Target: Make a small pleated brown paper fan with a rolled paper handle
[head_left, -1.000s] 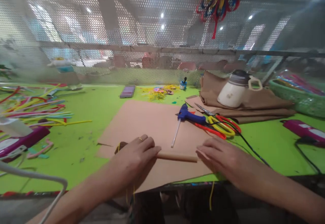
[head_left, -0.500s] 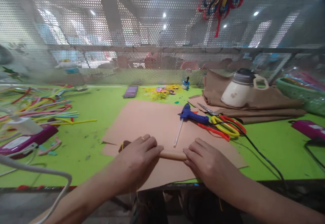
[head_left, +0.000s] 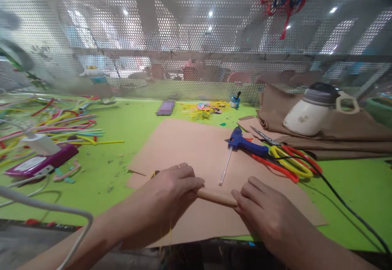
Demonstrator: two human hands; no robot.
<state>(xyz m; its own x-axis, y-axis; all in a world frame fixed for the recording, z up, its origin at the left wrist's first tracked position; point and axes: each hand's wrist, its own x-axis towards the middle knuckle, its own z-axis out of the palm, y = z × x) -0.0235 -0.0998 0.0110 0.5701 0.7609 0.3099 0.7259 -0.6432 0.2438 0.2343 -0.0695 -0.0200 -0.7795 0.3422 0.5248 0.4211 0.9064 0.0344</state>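
A tan paper roll (head_left: 216, 196) lies across the near part of a brown cardboard sheet (head_left: 196, 151). My left hand (head_left: 171, 190) is closed over the roll's left end, a ring on one finger. My right hand (head_left: 260, 213) has its fingers curled onto the roll's right end. Only the short middle stretch of the roll shows between the two hands. A yellow strand (head_left: 152, 174) pokes out by my left hand.
A blue glue gun (head_left: 246, 143) with a clear glue stick, red and yellow scissors (head_left: 288, 164) and a black cord (head_left: 346, 204) lie to the right. A white jug (head_left: 312, 113) rests on brown cloth. Coloured strips (head_left: 52, 125) and a purple device (head_left: 43, 162) lie left. Mesh wall behind.
My right hand moved left onto the roll's right end and closed on it. The view has shifted left and nearer. My left hand stayed on the left end.
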